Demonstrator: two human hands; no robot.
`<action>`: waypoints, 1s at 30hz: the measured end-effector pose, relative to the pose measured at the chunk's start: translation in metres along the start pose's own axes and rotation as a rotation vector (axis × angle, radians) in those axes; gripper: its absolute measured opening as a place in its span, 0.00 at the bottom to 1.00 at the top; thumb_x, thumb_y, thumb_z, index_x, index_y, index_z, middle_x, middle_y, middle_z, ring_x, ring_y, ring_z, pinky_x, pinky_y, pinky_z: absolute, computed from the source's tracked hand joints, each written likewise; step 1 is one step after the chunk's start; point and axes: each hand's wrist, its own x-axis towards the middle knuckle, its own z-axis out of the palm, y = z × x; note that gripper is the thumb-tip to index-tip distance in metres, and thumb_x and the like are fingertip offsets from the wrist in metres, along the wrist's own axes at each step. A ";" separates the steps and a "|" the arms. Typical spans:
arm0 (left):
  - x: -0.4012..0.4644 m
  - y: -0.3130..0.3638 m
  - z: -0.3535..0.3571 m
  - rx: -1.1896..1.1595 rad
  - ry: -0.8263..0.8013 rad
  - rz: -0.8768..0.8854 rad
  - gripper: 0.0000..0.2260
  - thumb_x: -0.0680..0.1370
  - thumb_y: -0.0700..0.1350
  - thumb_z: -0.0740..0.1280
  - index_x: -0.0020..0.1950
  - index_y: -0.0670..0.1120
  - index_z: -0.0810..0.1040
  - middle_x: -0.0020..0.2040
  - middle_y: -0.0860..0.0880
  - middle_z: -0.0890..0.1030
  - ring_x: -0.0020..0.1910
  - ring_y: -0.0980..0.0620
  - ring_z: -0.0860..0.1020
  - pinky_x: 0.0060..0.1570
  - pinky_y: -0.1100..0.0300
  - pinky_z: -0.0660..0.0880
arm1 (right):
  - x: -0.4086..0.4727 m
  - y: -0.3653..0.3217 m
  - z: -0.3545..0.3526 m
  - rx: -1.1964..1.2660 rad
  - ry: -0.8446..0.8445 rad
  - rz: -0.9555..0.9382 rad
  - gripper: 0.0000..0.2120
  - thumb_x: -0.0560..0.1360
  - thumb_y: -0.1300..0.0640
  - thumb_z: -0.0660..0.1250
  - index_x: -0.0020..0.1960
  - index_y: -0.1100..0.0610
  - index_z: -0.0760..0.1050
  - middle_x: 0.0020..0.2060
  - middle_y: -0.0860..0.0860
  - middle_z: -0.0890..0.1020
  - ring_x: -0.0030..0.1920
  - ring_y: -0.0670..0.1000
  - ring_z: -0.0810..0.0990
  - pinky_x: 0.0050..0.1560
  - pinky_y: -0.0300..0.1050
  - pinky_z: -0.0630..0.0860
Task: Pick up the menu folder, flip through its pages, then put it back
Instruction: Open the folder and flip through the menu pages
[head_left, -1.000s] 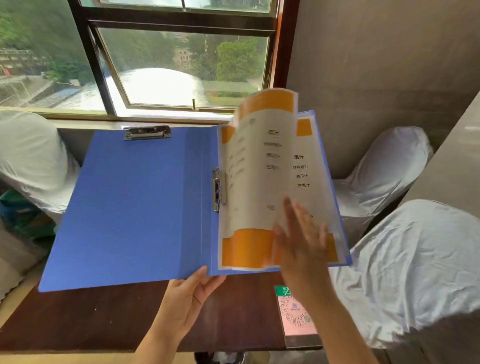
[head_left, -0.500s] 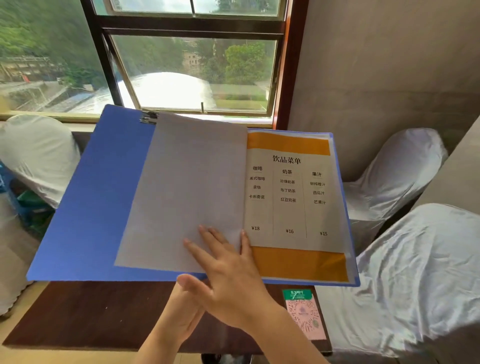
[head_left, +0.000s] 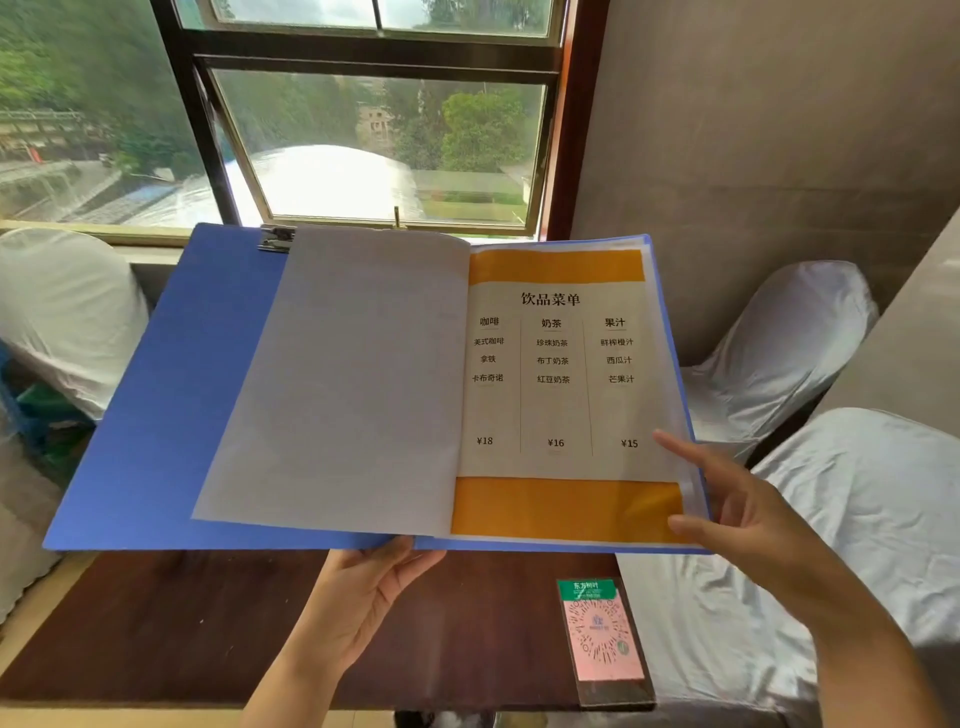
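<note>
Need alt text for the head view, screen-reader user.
A person holds an open blue menu folder above a wooden table, left hand supporting its bottom edge, right hand touching the right edge of the drinks page. A QR code card lies on the table.

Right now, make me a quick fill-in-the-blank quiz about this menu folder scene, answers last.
The open menu folder has a ____ cover.
On the menu page, the rightmost price reads ¥____.
The right hand touches the page's ____ edge.
The QR code card lies on the dark wooden ____.
Answers: blue; 15; right; table.
</note>
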 end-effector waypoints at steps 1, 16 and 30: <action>0.000 0.000 0.000 0.000 0.000 -0.002 0.21 0.68 0.30 0.66 0.58 0.46 0.76 0.49 0.42 0.85 0.51 0.40 0.82 0.39 0.52 0.82 | -0.001 0.001 -0.002 0.018 -0.016 0.008 0.29 0.65 0.59 0.71 0.61 0.38 0.73 0.64 0.49 0.75 0.59 0.48 0.79 0.49 0.46 0.81; -0.003 0.004 0.005 0.003 0.010 0.019 0.22 0.67 0.31 0.65 0.59 0.45 0.74 0.48 0.42 0.85 0.50 0.41 0.83 0.38 0.53 0.82 | 0.014 0.013 0.021 -0.095 0.414 -0.148 0.09 0.69 0.65 0.70 0.39 0.52 0.78 0.51 0.44 0.78 0.56 0.57 0.77 0.42 0.37 0.82; -0.001 -0.005 0.006 -0.016 0.011 0.018 0.24 0.68 0.31 0.66 0.61 0.50 0.74 0.52 0.42 0.84 0.54 0.40 0.81 0.40 0.51 0.82 | 0.004 -0.025 0.068 0.914 0.469 -0.137 0.17 0.78 0.48 0.51 0.64 0.47 0.69 0.46 0.49 0.85 0.50 0.51 0.83 0.46 0.44 0.81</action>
